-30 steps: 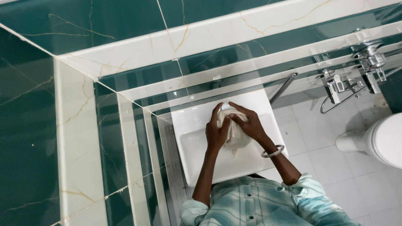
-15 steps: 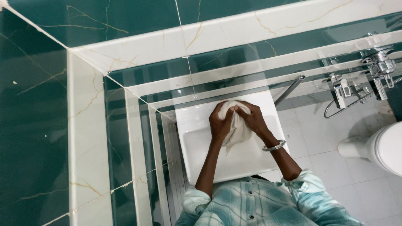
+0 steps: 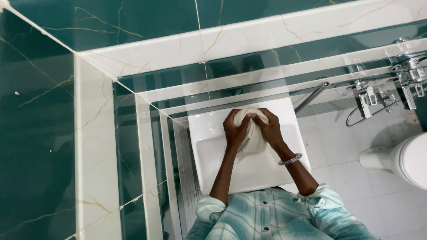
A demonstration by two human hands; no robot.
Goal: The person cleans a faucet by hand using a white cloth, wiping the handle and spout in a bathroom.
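Note:
Both my hands are bunched together on a white cloth point(image 3: 252, 138) over the back part of a white rectangular basin point(image 3: 212, 153). My left hand point(image 3: 235, 130) grips the cloth's left side. My right hand point(image 3: 269, 129) grips its right side and top; a silver bangle point(image 3: 291, 159) sits on that wrist. The cloth hangs crumpled between the palms, its lower end reaching down toward the basin's bowl. My sleeves are light checked fabric, rolled up to the elbows.
Dark green marble-look wall tiles with white bands point(image 3: 133, 62) fill the left and top. A chrome pipe point(image 3: 312, 96) angles off the basin's back right. Chrome taps and a hose point(image 3: 376, 95) hang on the right wall. A white toilet point(image 3: 407, 160) stands on the white floor tiles.
Both hands have slid toward the back edge of the basin and drawn closer together, gathering the cloth into a tighter bunch. The view has shifted slightly.

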